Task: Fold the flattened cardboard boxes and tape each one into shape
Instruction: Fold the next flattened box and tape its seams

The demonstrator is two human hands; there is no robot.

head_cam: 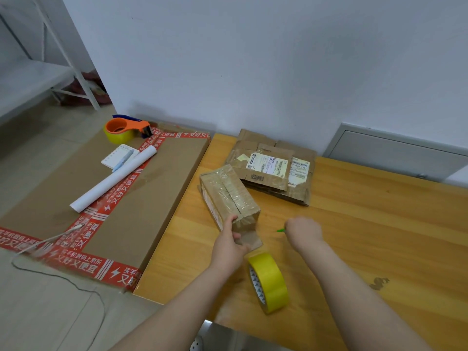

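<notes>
Taping step: left hand (228, 247) fingers clasp the near end of the small box (229, 196), right hand (302, 230) fingers curled round a green tool (280, 230) beside the box; next move likely seals that end flap.

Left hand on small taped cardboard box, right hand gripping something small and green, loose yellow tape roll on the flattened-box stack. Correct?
No. Head view shows the loose yellow tape roll on the wooden table beside the left hand, not on the stack of flattened cardboard boxes. The left hand holds the small taped cardboard box; the right hand grips a small green item.
</notes>
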